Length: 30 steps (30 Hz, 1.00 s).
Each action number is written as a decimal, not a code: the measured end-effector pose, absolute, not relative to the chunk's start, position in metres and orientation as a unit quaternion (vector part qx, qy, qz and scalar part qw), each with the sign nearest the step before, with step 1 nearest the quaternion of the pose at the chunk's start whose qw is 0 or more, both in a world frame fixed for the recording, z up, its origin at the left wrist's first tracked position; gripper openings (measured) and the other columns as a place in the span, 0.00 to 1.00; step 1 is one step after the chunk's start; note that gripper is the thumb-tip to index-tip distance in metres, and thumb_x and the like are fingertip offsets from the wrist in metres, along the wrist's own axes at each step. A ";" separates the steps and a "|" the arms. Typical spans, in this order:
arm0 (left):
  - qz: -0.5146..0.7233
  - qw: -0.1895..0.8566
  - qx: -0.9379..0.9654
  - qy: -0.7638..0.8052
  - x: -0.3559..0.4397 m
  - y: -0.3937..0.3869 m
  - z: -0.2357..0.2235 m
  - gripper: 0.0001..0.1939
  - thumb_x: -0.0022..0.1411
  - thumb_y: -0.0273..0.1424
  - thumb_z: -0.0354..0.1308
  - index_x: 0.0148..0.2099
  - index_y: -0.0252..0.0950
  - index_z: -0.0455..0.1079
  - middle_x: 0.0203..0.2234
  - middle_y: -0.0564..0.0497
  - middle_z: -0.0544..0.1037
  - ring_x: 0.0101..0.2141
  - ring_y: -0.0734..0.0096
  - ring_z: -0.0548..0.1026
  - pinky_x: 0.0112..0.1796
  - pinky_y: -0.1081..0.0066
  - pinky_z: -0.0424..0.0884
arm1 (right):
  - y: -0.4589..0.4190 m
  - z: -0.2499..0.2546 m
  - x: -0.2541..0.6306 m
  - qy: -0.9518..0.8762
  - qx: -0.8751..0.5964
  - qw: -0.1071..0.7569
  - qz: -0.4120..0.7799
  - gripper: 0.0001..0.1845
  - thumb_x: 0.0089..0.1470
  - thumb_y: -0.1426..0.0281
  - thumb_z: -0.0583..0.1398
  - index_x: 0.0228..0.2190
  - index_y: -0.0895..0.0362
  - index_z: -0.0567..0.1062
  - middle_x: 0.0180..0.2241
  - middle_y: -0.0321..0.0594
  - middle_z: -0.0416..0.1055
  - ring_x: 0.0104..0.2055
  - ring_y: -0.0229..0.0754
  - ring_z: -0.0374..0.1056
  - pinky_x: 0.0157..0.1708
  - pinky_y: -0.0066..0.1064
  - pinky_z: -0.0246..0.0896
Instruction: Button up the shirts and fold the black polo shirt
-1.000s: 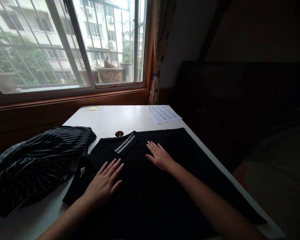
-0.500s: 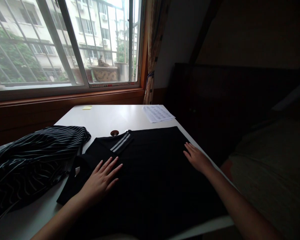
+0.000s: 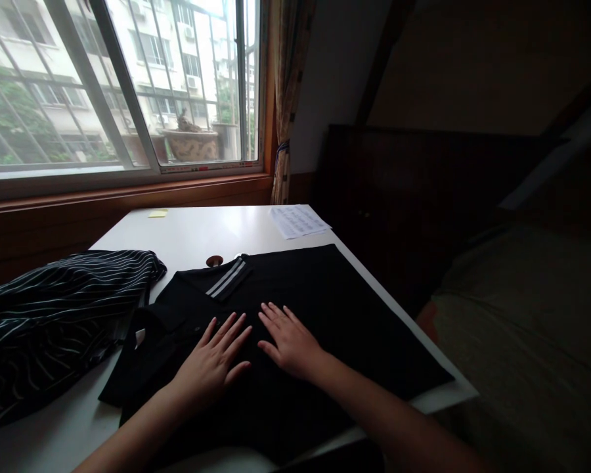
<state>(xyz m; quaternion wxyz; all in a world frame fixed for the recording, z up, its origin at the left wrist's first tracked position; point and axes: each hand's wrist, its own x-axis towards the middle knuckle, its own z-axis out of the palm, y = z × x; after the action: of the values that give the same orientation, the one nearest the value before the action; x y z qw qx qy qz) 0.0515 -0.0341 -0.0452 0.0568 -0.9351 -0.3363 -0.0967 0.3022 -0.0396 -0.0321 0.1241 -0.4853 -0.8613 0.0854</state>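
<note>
"One question first: where is the black shirt?"

"It lies spread on the white bench, with its collar toward the left, where a small white tag shows."

"And the hands?"

"The left hand is palm down on the shirt, fingers straight and fanned, thumb out; it grips nothing. The right hand is flat and open too, fingers closer together, with hold of nothing. They're near each other but apart, thumbs facing."

"What's that striped band?"

"Part of the shirt, two pale lines on dark, just ahead of the left hand."

"Anything else on the bench?"

"A dark striped garment, bunched just beside the shirt on the left. Past the shirt's far edge is a round hole in the top, then a yellow note near the back left corner and printed papers near the back right."

"And beyond?"

"A barred window, with a patterned curtain tied at its right."
</note>
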 end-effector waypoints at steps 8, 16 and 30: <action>-0.091 0.057 -0.936 -0.336 0.048 -0.035 -0.039 0.34 0.70 0.50 0.43 0.72 0.48 0.40 0.70 0.49 0.48 0.67 0.54 0.51 0.64 0.48 0.48 | -0.055 -0.040 0.425 -0.775 -0.622 0.098 0.048 0.36 0.65 0.49 0.43 0.67 0.53 0.52 0.69 0.41 0.44 0.71 0.46 0.41 0.68 0.48 0.37; -0.096 0.060 -0.936 -0.332 0.048 -0.034 -0.043 0.34 0.70 0.49 0.44 0.72 0.48 0.39 0.70 0.47 0.48 0.67 0.53 0.52 0.64 0.47 0.49 | -0.101 -0.067 0.580 -0.662 -0.742 0.107 -0.018 0.33 0.64 0.57 0.40 0.67 0.54 0.52 0.69 0.42 0.49 0.70 0.47 0.47 0.65 0.47 0.47; -0.080 0.019 -0.964 -0.252 -0.019 -0.074 -0.002 0.21 0.66 0.31 0.56 0.60 0.52 0.66 0.61 0.53 0.67 0.62 0.56 0.63 0.59 0.56 0.67 | -0.135 -0.055 0.577 -0.625 -0.746 0.088 -0.211 0.23 0.61 0.61 0.50 0.50 0.59 0.73 0.41 0.52 0.72 0.42 0.55 0.70 0.45 0.45 0.65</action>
<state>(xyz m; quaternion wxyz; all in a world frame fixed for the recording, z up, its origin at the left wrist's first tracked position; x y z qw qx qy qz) -0.0185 -0.0742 -0.0022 0.0190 -0.9643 -0.2517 -0.0800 0.5768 -0.1348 -0.0547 0.0885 -0.7463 -0.6252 -0.2106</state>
